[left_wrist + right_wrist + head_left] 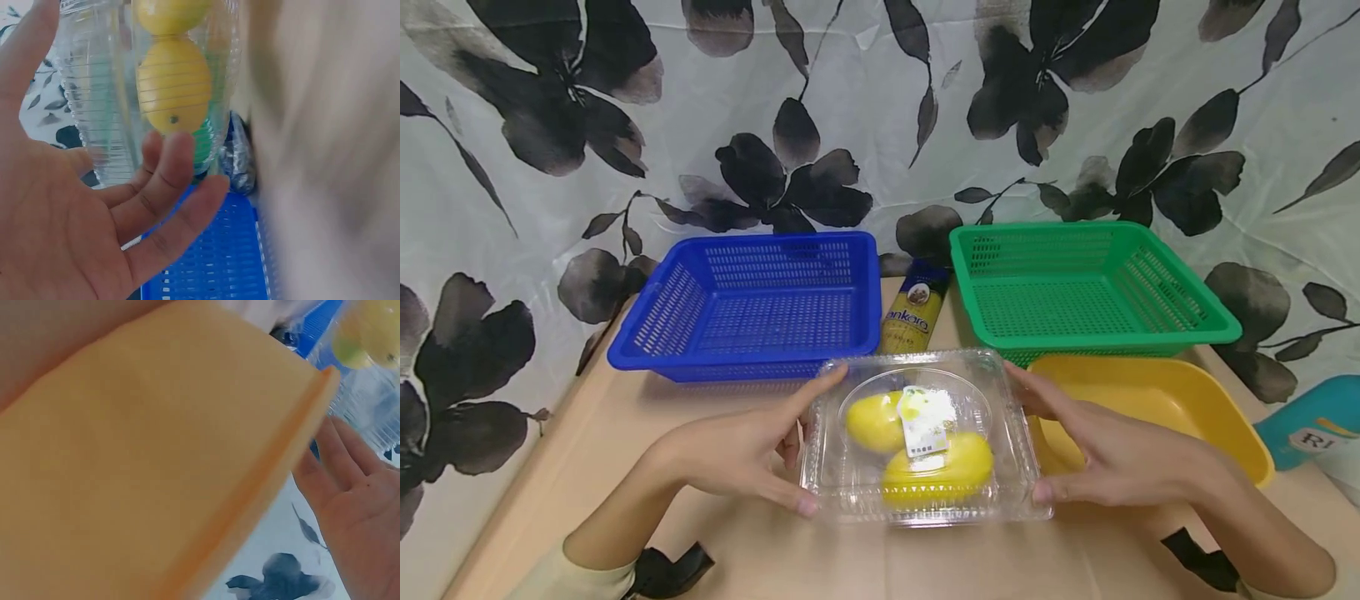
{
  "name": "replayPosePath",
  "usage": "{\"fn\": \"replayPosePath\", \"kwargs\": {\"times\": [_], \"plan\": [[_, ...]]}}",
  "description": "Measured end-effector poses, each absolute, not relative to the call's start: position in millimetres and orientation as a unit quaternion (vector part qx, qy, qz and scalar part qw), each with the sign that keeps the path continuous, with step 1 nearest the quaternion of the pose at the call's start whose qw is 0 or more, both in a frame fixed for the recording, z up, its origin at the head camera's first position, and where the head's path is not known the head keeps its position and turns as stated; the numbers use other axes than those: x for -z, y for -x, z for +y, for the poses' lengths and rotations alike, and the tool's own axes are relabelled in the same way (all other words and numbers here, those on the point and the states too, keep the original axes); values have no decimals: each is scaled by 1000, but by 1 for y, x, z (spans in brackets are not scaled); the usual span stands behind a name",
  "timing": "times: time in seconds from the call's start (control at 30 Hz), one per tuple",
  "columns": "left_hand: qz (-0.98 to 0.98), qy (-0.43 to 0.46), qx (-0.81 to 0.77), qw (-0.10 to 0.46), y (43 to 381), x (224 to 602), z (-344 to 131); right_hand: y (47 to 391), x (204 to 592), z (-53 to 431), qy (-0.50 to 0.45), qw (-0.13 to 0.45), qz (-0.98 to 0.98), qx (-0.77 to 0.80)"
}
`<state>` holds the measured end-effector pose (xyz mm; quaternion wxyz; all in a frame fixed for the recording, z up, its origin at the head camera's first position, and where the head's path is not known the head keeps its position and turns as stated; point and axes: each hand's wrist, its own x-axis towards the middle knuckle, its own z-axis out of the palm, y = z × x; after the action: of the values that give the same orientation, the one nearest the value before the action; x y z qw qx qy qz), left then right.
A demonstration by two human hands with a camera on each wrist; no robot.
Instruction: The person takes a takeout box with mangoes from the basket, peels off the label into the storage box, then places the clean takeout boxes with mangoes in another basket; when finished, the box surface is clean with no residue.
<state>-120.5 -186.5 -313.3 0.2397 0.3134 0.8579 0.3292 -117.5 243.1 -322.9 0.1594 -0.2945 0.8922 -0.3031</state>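
A clear plastic clamshell box [831, 487] is held between both hands in the head view, tilted slightly. Inside lie two yellow fruits [943, 473] that look like lemons; a white label [923, 421] covers part of them. My left hand [737, 450] grips the box's left side, thumb at the near corner and index finger at the far corner. On the opposite side my right hand [1123, 454] holds it, thumb at the near right corner. The left wrist view shows curled fingers [165, 187] beside the box wall. Some fingertips are hidden by the box.
Behind the box stand a blue basket [655, 317] and a green basket [1180, 321], with a yellow-and-blue packet [913, 321] between them. A yellow tray [1206, 408] sits under and behind the right arm. At the right edge is a teal bottle [1311, 421].
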Motion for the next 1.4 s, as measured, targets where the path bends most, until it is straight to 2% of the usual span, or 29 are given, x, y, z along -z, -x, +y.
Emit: {"fn": "replayPosePath", "kwargs": {"times": [0.2,0.43,0.8,1.07,1.4], "plan": [[867,-325,-304,225,123,325,-186,120,331,241,273,168,903,286],[865,-330,-304,227,131,334,-186,124,338,237,277,151,912,263],[897,-282,-270,206,129,339,-186,128,337,233,283,143,919,236],[888,-316,-276,190,123,343,-183,124,333,232,291,144,917,230],[898,-323,-263,139,123,349,-174,125,325,213,345,64,911,218]]}}
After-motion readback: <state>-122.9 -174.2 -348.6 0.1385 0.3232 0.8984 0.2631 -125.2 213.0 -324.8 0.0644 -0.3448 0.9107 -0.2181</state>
